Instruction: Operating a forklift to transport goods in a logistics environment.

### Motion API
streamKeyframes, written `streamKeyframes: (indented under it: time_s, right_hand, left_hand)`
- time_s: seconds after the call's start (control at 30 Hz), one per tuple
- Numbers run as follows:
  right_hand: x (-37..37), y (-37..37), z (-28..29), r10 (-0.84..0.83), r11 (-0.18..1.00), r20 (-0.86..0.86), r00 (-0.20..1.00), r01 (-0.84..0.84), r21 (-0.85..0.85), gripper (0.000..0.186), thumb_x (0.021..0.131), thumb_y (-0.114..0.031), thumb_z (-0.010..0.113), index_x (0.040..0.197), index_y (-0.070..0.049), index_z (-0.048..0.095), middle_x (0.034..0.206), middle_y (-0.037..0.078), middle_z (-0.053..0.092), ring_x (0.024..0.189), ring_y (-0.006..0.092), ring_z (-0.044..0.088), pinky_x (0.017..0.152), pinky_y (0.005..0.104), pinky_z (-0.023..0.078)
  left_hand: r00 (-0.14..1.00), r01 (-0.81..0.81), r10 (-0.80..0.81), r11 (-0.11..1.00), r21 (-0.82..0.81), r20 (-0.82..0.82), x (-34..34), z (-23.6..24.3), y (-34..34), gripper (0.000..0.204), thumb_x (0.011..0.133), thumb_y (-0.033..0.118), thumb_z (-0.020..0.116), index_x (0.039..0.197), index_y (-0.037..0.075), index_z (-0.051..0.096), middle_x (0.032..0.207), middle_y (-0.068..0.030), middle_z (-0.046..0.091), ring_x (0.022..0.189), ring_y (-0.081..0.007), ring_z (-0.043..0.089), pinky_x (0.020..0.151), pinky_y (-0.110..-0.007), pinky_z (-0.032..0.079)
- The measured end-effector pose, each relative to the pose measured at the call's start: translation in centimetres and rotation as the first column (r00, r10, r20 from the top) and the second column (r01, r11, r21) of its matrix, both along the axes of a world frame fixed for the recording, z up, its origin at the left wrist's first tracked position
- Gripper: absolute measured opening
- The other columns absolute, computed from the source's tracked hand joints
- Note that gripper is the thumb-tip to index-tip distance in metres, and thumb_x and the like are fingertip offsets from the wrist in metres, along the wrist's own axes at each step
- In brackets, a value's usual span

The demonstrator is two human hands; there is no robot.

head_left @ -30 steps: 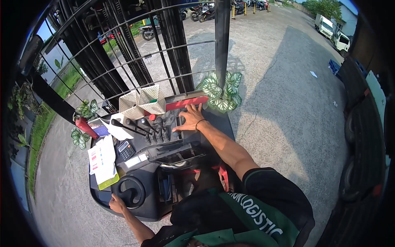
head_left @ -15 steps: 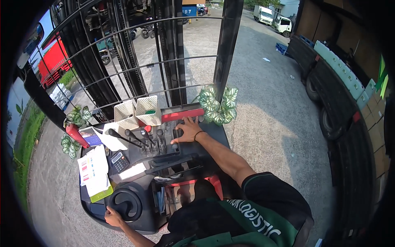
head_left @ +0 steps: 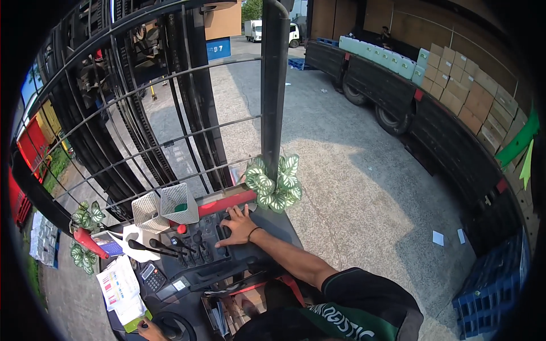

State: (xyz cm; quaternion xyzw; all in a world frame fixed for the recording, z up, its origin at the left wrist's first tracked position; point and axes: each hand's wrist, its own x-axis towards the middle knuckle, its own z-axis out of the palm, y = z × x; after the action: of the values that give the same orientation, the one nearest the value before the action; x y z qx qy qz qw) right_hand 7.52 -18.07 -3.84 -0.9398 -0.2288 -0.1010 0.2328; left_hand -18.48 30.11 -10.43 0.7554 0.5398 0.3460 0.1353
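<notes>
My left hand is closed at the left side of the black steering wheel, low in the picture and partly cut off by its lower edge. My right hand rests on the dark control panel, its fingers spread over a raised black part, with a dark band at the wrist. Left of that hand stand several black control levers and a red button. Printed papers on a lime-green clipboard lie by the wheel, next to a black calculator.
Black mast rails and a wire guard rise ahead. Two white baskets and a leafy plant line the dash. A truck bed with cartons and pale jugs stands right, near blue pallets.
The view has swung right, so more of the truck, its cartons and the blue pallets show. My left hand sits lower in the picture at the wheel; my right hand stays on the panel.
</notes>
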Motion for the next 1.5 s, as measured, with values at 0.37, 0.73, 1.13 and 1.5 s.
streamKeyframes:
  time_s: [0.37,0.73,1.13,1.5]
  right_hand:
    - [-5.8,-4.1,-1.3,0.067,0.998,-0.080,0.995,-0.066,0.008,0.081,0.074,-0.078,0.073,0.131,-0.020,0.068,0.151,0.022,0.042,0.149,0.0430,0.029,0.118,0.0782,0.002]
    - [-6.5,-3.2,0.6,-0.117,0.990,0.004,0.993,0.117,-0.076,0.108,0.065,-0.094,0.064,0.117,0.000,0.071,0.114,0.015,0.068,0.116,0.0308,0.060,0.100,0.0484,0.038]
    - [-6.0,1.9,-1.7,-0.184,0.979,0.035,0.982,0.187,-0.078,0.101,0.065,-0.092,0.067,0.109,-0.001,0.076,0.113,0.016,0.073,0.114,0.0316,0.064,0.099,0.0494,0.041]
    - [-6.0,3.8,-1.9,-0.175,0.981,0.037,0.984,0.177,-0.082,0.102,0.064,-0.092,0.067,0.113,-0.002,0.075,0.113,0.014,0.072,0.116,0.0314,0.062,0.099,0.0491,0.041]
  left_hand:
    - [0.816,0.309,-0.420,0.898,-0.315,-0.397,-2.6,2.4,-15.8,0.110,0.087,0.067,0.069,0.166,0.007,0.021,0.173,-0.0222,0.012,0.160,-0.0416,0.008,0.124,-0.068,0.008]
    - [0.726,0.046,0.046,0.992,0.116,-0.686,-16.5,2.1,-1.9,0.068,0.106,0.035,0.048,0.167,0.017,0.024,0.175,-0.0106,0.015,0.162,-0.0315,0.011,0.123,-0.069,0.010]
    - [0.182,0.880,-0.870,0.353,-0.319,-0.458,-24.7,2.8,0.6,0.069,0.081,0.022,0.060,0.147,0.005,0.052,0.162,-0.0295,0.031,0.151,-0.0517,0.029,0.120,-0.072,0.019]
    - [0.060,0.955,-0.984,0.106,-0.275,-0.170,-17.7,0.4,-6.2,0.070,0.074,0.012,0.062,0.143,0.004,0.057,0.150,-0.0280,0.048,0.145,-0.0510,0.040,0.119,-0.064,0.032]
